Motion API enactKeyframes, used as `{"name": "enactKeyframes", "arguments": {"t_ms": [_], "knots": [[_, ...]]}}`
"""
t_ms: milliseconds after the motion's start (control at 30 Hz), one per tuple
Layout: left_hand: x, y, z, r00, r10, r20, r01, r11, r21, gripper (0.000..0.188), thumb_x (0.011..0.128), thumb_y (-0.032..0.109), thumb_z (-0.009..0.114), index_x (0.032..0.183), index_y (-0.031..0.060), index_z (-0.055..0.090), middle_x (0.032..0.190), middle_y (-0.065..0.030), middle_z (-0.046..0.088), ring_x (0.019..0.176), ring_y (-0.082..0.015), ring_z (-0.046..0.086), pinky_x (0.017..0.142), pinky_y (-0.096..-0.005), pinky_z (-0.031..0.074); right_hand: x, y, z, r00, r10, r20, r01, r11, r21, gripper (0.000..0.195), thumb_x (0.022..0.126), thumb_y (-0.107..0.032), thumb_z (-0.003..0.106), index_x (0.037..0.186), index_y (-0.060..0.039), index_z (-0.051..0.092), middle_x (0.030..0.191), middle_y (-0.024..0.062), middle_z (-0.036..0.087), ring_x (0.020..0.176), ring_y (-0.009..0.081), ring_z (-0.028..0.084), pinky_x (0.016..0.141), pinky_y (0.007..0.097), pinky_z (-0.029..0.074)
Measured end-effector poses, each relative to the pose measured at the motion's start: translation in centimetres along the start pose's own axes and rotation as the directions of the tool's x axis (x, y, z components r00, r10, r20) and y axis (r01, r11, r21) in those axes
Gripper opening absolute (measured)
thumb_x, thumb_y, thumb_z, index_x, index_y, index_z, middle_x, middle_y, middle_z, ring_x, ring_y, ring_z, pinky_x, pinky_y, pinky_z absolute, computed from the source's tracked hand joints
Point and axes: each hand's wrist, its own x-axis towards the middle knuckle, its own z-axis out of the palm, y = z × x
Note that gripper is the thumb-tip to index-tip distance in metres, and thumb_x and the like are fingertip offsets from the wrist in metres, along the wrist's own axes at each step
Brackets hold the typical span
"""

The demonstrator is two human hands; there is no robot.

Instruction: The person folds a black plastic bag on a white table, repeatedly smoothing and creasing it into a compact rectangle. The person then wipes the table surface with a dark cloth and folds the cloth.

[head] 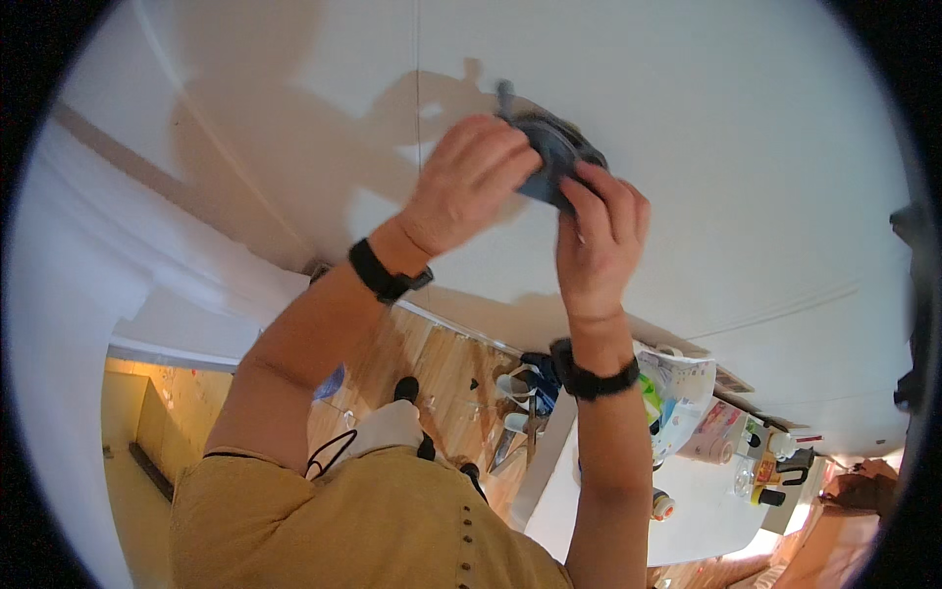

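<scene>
Both of my hands are raised in front of a white wall (706,191). Between them is a dark grey item (548,151), blurred, with a short peg-like part sticking up at its top left. What exactly it is cannot be made out. My left hand (475,177) grips its left side with curled fingers. On the lower right side, the fingers of my right hand (603,228) close over its edge. My fingers cover much of it, and whether it touches the wall is unclear. A black band (379,272) is on my left wrist, and another black band (592,375) is on my right.
Below on the right stands a white table (699,530) with a patterned plastic bag (681,390), a bottle (662,506), a clear jar (743,477) and a dark jug (796,464). The floor (441,368) is wood-patterned. White fabric (169,243) hangs at left.
</scene>
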Motion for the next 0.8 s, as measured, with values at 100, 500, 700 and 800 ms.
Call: {"name": "enactKeyframes", "arguments": {"t_ms": [100,500,700,800], "knots": [[-1.4,-7.6,-0.6,0.999,0.017,-0.037,-0.015,0.999,0.05,0.033,0.077,0.003,0.072,0.11,0.0076,0.072,0.121,-0.0084,0.065,0.115,-0.0317,0.061,0.101,-0.045,0.054,2.2,-0.5,6.9,0.995,-0.098,0.003,0.098,0.995,-0.014,0.031,0.074,-0.002,0.073,0.105,-0.0102,0.073,0.114,0.0052,0.069,0.104,0.0285,0.064,0.086,0.04,0.056],[-16.5,-11.0,-1.5,0.947,-0.053,0.316,0.088,0.991,-0.099,0.032,0.081,0.008,0.069,0.113,0.0062,0.071,0.124,-0.0086,0.063,0.117,-0.0311,0.062,0.101,-0.0416,0.056,-9.0,-4.8,16.4,0.956,0.001,0.295,-0.007,1.0,0.02,0.026,0.075,-0.007,0.074,0.1,-0.0137,0.075,0.113,0.0011,0.069,0.1,0.0257,0.067,0.079,0.0374,0.06],[-2.8,-12.0,-4.9,0.998,-0.063,-0.025,0.064,0.998,0.015,0.034,0.082,0.005,0.069,0.116,0.0004,0.07,0.128,-0.0127,0.063,0.119,-0.0359,0.061,0.101,-0.0432,0.056,6.0,-5.6,12.6,0.997,-0.067,-0.042,0.065,0.997,-0.045,0.033,0.075,0.001,0.074,0.105,-0.0121,0.076,0.111,0.0054,0.069,0.097,0.0291,0.066,0.084,0.0398,0.057],[-4.1,-10.8,-3.2,0.995,-0.103,-0.018,0.104,0.994,0.041,0.032,0.083,0.002,0.066,0.115,-0.0041,0.069,0.129,-0.0152,0.063,0.119,-0.0375,0.061,0.101,-0.0437,0.056,4.0,-4.6,13.5,0.995,-0.099,-0.017,0.098,0.994,-0.05,0.036,0.076,0.0,0.072,0.11,-0.0122,0.076,0.113,0.0053,0.069,0.097,0.0288,0.066,0.085,0.0389,0.058]]}}
